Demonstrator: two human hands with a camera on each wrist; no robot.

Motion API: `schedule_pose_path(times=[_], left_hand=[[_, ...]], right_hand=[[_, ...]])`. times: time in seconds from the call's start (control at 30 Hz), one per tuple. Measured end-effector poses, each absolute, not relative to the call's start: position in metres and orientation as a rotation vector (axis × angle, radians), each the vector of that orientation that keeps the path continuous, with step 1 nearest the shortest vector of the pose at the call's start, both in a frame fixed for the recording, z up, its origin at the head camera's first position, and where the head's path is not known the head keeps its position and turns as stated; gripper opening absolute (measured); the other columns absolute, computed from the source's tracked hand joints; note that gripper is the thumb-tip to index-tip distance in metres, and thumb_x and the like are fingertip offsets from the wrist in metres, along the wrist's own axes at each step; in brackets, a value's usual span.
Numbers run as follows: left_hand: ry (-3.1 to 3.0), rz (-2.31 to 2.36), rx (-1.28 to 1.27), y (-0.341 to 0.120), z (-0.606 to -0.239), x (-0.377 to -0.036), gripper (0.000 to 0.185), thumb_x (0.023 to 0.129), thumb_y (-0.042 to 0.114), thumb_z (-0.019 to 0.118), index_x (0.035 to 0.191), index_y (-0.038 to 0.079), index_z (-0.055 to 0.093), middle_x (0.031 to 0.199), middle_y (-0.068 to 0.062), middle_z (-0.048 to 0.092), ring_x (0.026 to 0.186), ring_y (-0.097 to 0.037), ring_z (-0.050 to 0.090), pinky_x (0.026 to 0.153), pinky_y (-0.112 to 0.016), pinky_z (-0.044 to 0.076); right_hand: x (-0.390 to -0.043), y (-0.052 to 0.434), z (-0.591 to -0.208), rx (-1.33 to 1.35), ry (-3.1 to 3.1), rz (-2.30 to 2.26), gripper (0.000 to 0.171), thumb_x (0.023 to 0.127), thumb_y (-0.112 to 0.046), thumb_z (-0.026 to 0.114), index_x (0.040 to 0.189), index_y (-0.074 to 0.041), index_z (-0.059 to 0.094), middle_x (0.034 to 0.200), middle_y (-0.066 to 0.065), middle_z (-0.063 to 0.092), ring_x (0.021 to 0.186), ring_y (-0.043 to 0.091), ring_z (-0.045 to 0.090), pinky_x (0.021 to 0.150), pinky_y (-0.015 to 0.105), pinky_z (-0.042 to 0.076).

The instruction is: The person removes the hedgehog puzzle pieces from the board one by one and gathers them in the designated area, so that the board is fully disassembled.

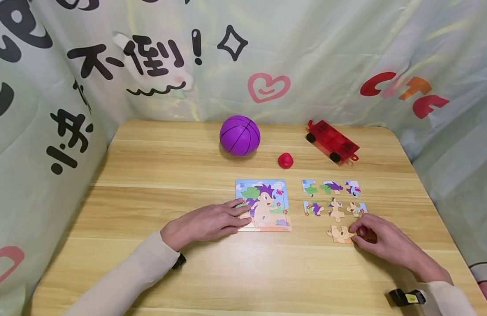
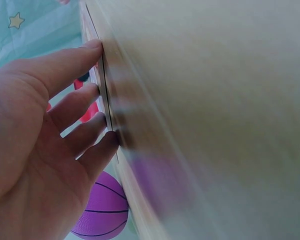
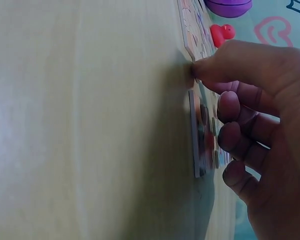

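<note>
**Two hands at a hedgehog puzzle on a wooden table**

The right hand [image 1: 385, 243] lay nearest, its fingers curled and its fingertips [image 3: 202, 70] pinching the right edge of a tan, flat cardboard jigsaw piece [image 1: 340, 234]. That piece lay flat on the pale wood-grain table [image 1: 148, 184], its long axis running left to right, away from the fingertips toward the person's left. Just beyond the hand, six more loose jigsaw pieces [image 1: 333, 198] with knobbed outlines lay in two rows of three, printed in purple, green and tan, apart from one another.

The left hand [image 1: 205, 224] rested flat with straight, slightly spread fingers [image 2: 75, 62] pressing on the near left corner of a square puzzle board printed with a purple-haired hedgehog [image 1: 264, 204], which reached away to that hand's right.

Farther beyond the hands stood a small glossy red rounded toy [image 1: 285, 160], then a purple plastic ball with black seams [image 1: 239, 135], and a translucent red plastic toy car with black wheels [image 1: 332, 141], lying diagonally.
</note>
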State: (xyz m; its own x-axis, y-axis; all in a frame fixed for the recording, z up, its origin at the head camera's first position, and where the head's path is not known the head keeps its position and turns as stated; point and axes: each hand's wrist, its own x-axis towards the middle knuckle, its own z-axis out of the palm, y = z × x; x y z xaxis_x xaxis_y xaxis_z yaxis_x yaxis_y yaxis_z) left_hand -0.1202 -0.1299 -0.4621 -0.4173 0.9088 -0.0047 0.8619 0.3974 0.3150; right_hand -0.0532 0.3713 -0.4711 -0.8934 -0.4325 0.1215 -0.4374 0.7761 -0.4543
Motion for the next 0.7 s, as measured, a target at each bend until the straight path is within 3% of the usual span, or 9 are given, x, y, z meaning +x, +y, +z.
schedule_pose_path(times=[0.7], left_hand=[[2.470,0.391,1.587,-0.1296,-0.4623,-0.1206,0.042,0.112,0.022,0.064,0.153,0.014,0.065,0.169,-0.014,0.049,0.160,-0.038,0.043,0.127,-0.046,0.045]], right_hand=[[-0.0512,0.3701,-0.4706,0.713,-2.965,0.764,0.039,0.081,0.002,0.091,0.098,-0.026,0.070,0.085,-0.020,0.050,0.075,-0.006,0.044,0.058,0.016,0.037]])
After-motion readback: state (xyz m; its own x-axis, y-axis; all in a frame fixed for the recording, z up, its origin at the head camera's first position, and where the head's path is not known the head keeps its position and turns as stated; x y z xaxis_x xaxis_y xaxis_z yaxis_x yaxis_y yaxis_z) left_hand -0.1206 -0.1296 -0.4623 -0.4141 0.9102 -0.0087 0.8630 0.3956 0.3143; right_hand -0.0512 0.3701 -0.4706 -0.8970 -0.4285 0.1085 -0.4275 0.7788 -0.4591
